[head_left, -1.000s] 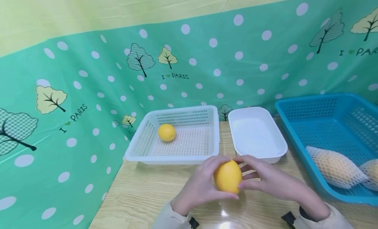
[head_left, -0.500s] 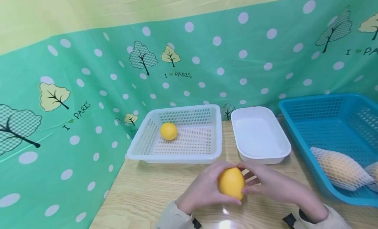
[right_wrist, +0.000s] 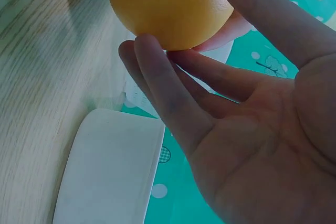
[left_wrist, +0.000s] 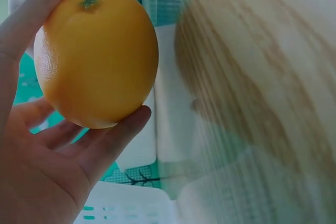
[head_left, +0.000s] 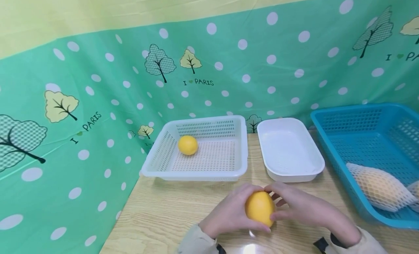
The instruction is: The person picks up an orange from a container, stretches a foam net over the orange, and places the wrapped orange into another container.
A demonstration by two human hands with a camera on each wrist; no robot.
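An orange fruit (head_left: 260,207) is held over the near part of the table between both hands. The left hand (head_left: 233,214) curls round its left side, thumb below and fingers above. On the other side the right hand (head_left: 302,207) touches it with thumb and fingertips. In the left wrist view the fruit (left_wrist: 100,56) shows a green stem scar, and the left hand (left_wrist: 47,166) grips it. The right wrist view has the fruit (right_wrist: 168,9) against the fingertips of the right hand (right_wrist: 252,124). A second orange fruit (head_left: 188,145) lies in the white basket (head_left: 196,174).
A white tray (head_left: 291,148) stands right of the white basket. At the far right, a blue basket (head_left: 343,181) holds net-wrapped fruit (head_left: 379,186). Behind them hangs a green patterned cloth (head_left: 229,64). Bare wood of the table (head_left: 163,210) shows at the near left.
Both hands and the fruit between them have moved slightly down and to the right in the head view. The whole scene has also shifted slightly right. The hold looks the same.
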